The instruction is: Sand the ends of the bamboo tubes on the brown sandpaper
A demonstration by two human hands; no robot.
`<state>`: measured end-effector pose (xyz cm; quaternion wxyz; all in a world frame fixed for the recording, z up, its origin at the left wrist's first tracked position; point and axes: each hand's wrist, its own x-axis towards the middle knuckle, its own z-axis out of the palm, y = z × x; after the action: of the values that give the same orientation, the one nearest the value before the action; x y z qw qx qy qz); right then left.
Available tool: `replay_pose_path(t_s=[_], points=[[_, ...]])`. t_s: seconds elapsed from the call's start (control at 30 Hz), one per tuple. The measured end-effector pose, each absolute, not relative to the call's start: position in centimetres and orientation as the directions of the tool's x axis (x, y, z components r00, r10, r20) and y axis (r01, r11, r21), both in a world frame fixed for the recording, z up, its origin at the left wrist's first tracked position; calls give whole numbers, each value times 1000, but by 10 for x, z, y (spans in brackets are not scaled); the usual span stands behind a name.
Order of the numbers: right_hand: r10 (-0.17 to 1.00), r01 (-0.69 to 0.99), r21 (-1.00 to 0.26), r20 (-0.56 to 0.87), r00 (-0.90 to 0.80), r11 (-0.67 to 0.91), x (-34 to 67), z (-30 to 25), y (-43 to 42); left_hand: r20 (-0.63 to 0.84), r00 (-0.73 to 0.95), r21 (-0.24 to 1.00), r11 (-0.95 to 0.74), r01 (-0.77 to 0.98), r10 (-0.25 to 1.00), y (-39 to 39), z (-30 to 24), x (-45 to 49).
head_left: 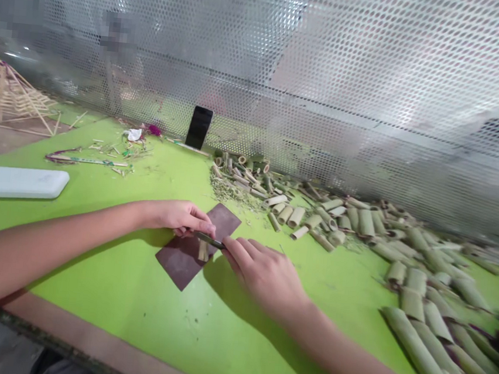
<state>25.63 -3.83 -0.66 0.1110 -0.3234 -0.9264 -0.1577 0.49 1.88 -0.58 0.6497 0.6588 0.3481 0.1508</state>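
A dark brown rectangular board (185,260) lies on the green table (141,300). On it stands a short bamboo piece (203,251). My left hand (180,217) is closed in a pinch on the handle end of a thin knife blade (209,240) that rests across the top of the bamboo piece. My right hand (263,270) presses its fingertips on the other end of the blade, fingers held together.
Several cut bamboo tubes (361,221) stretch in a pile from the middle back to the right edge. A black phone (199,127) leans on the perforated metal screen (331,71). A white power bank (16,182) lies at left, with bamboo scraps (102,155) and a stick frame (11,96) behind.
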Motion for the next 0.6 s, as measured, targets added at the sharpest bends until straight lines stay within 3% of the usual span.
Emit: replay_pose_path(t_s=[0.4,0.6], points=[[524,618,215,367,-768,756,255,-13,-39,-201,762,964,-13,264,616,22,-9,1],[454,581,268,410,-791,769,256,-12,-35,-281,725,944,43,328,629,22,-4,3]])
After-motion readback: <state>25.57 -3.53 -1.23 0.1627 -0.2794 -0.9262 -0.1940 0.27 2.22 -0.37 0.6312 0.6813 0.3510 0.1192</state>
